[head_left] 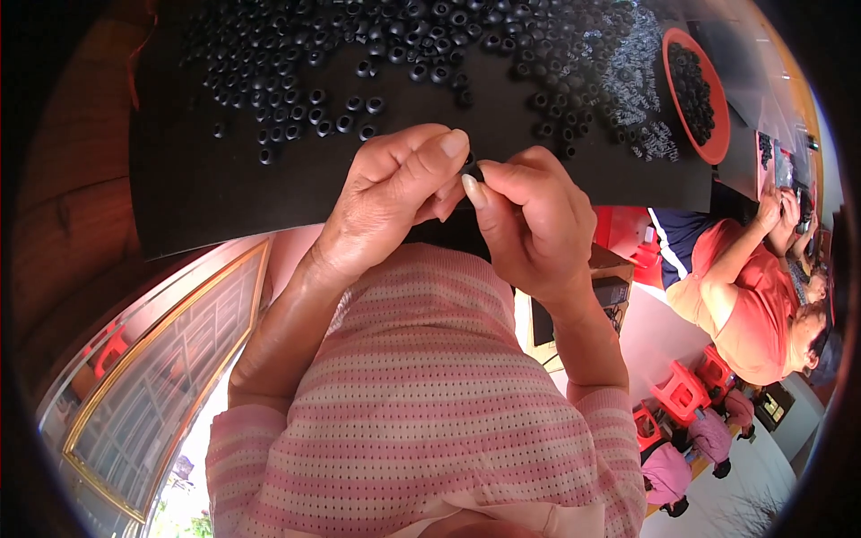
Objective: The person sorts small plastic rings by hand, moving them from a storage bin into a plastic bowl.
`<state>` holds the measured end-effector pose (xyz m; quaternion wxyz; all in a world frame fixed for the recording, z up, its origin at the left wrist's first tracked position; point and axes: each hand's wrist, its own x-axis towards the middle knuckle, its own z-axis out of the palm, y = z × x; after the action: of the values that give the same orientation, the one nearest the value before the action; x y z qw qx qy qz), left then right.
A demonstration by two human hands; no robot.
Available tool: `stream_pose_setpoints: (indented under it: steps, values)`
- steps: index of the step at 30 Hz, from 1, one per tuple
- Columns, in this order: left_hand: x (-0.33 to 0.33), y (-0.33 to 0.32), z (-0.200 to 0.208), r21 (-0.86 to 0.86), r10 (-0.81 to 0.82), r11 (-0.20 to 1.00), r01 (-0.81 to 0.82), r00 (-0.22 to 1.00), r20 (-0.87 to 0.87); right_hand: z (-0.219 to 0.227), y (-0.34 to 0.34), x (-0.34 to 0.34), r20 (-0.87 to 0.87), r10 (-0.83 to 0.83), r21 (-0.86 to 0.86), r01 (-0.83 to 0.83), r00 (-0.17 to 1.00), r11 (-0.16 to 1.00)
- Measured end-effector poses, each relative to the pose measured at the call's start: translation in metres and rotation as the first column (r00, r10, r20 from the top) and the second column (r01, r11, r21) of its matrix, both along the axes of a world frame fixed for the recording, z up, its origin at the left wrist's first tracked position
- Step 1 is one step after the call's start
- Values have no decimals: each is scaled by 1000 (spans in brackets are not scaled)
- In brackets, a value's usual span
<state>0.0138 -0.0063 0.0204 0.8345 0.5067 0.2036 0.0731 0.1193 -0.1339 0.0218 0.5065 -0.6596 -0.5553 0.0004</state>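
Note:
My left hand (390, 195) and my right hand (542, 218) meet over the near edge of the black table (215, 202). Both are closed, thumb against fingers, around a small black piece (474, 169). Most of that piece is hidden by the fingertips, so its exact shape cannot be made out. Beyond the hands, many rounded black bead-like pieces with holes (345, 124) lie loose on the table. To their right sits a heap of small metal springs (633, 67).
An orange-red bowl (724, 136) filled with small black parts stands at the right of the table. Farther right, a person in an orange top (744, 300) works at another table. Red stools (682, 392) and more people in pink (668, 471) are at the lower right.

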Motion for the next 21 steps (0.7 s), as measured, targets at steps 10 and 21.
stream_pose_setpoints:
  steps: [10, 21]
  values:
    - [-4, 8, 1, 8, -152, 988, 152, 984, 90, 15, -1, 23, 34, 222, -217, -210, 974, 953]
    - [0, 8, 6, 59, -216, 976, 211, 971, 106, 12, 1, 32, 111, 297, -40, -294, 948, 955]
